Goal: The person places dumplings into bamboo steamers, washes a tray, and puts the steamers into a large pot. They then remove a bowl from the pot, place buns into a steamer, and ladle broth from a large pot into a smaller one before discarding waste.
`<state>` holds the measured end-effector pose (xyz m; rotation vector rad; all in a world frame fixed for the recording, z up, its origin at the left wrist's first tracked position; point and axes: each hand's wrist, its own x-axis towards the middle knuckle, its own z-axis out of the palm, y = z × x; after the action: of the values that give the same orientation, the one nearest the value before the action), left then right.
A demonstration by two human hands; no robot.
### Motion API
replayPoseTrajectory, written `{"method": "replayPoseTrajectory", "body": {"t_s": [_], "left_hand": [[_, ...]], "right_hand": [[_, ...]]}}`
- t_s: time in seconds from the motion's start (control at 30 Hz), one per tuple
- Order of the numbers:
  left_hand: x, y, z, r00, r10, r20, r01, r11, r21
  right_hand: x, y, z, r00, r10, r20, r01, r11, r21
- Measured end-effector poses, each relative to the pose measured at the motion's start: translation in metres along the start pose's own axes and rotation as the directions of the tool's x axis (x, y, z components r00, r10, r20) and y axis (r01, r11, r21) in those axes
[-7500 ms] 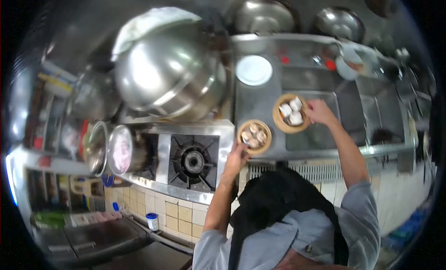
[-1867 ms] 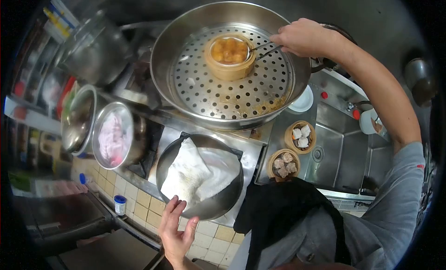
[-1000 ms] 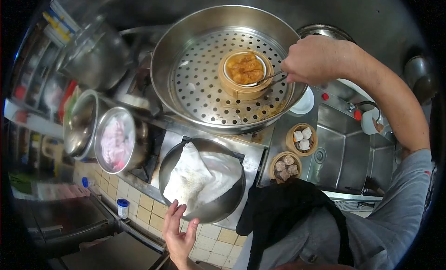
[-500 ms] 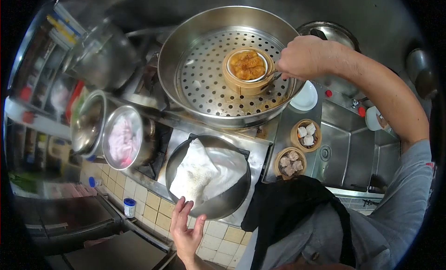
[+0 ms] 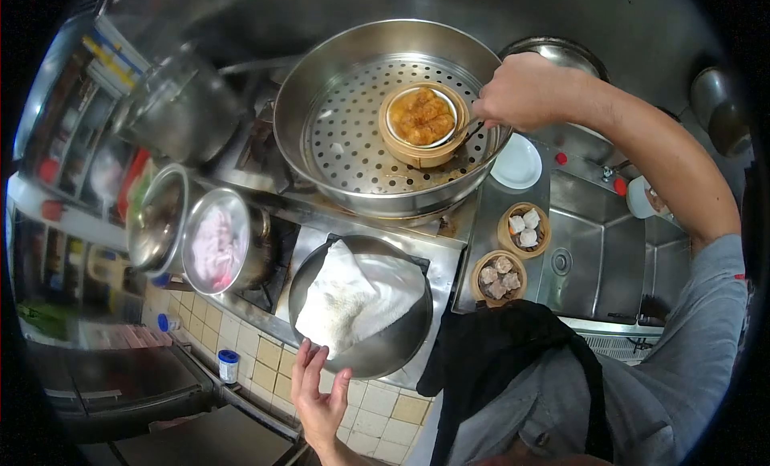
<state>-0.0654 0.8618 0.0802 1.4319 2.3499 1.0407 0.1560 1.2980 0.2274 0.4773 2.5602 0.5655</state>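
Bamboo forms the round basket (image 5: 420, 156) that is set on the perforated floor (image 5: 350, 119) of a large steel steamer (image 5: 385, 200), toward its right side. Inside the basket a white dish (image 5: 392, 131) is seated, and golden-brown food (image 5: 423, 117) is held in it. Thin metal tongs (image 5: 469, 135) are gripped in the closed right hand (image 5: 523, 91) above the steamer's right wall, and their tips are directed to the right side of the basket; whether the dish or the basket is pinched by them cannot be told. The left hand (image 5: 321, 398) is held open, with nothing grasped, its fingers spread and slightly bent at the near edge of a wide metal bowl (image 5: 391, 346); whether the bowl is touched cannot be made out. A folded white cloth (image 5: 341, 297) is laid in that bowl, which is placed on the stove (image 5: 301, 251) at the near side of the steamer. To the right, on the steel counter (image 5: 481, 212), two smaller baskets are placed side by side: white pieces (image 5: 527, 226) are held in the far one, brownish lumps (image 5: 499, 277) in the near one. Beyond them a white plate (image 5: 516, 162) is set down, and a sink (image 5: 592, 261) is seen farther right.
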Motion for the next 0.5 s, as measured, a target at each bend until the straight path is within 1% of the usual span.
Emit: {"method": "replayPoseTrajectory", "body": {"t_s": [0.07,0.13,0.17,0.2,0.23,0.27,0.33,0.37,0.4,0.43,0.47,0.5], "left_hand": [[0.001,0.001,-0.001,1.000,0.015,0.005,-0.015,1.000,0.000],[0.004,0.005,-0.005,0.998,0.033,0.044,-0.030,0.997,-0.073],[0.005,0.007,-0.007,0.998,0.036,0.054,-0.032,0.997,-0.072],[0.007,0.009,-0.009,0.992,0.023,0.123,-0.010,0.994,-0.108],[0.009,0.012,-0.009,0.981,0.014,0.193,0.014,0.990,-0.143],[0.012,0.016,-0.010,0.977,0.022,0.210,0.009,0.989,-0.145],[0.021,0.026,-0.008,0.957,0.093,0.274,-0.032,0.975,-0.218],[0.024,0.029,-0.006,0.951,0.104,0.291,-0.038,0.974,-0.222],[0.027,0.031,-0.005,0.927,0.129,0.351,-0.037,0.966,-0.257],[0.031,0.033,-0.003,0.900,0.155,0.408,-0.033,0.956,-0.292],[0.035,0.037,-0.001,0.891,0.164,0.423,-0.036,0.955,-0.295],[0.039,0.041,0.001,0.866,0.208,0.455,-0.061,0.946,-0.318]], "right_hand": [[-0.007,0.003,-0.005,1.000,0.023,-0.020,-0.023,1.000,0.001],[-0.017,0.008,-0.012,0.998,0.047,-0.034,-0.047,0.999,0.010],[-0.022,0.013,-0.016,0.996,0.073,-0.052,-0.072,0.997,0.020],[-0.029,0.017,-0.021,0.992,0.101,-0.069,-0.099,0.995,0.029],[-0.041,0.021,-0.029,0.987,0.124,-0.106,-0.113,0.988,0.108],[-0.051,0.026,-0.032,0.987,0.134,-0.092,-0.123,0.985,0.118],[-0.074,0.039,-0.038,0.969,0.195,-0.149,-0.162,0.965,0.208],[-0.092,0.035,-0.081,0.964,0.240,0.113,-0.257,0.951,0.173],[-0.106,0.038,-0.082,0.959,0.251,0.128,-0.271,0.945,0.180],[-0.120,0.041,-0.077,0.943,0.323,0.078,-0.332,0.915,0.230],[-0.133,0.045,-0.073,0.919,0.393,0.032,-0.386,0.879,0.281],[-0.147,0.049,-0.074,0.904,0.423,0.069,-0.427,0.876,0.223]]}}
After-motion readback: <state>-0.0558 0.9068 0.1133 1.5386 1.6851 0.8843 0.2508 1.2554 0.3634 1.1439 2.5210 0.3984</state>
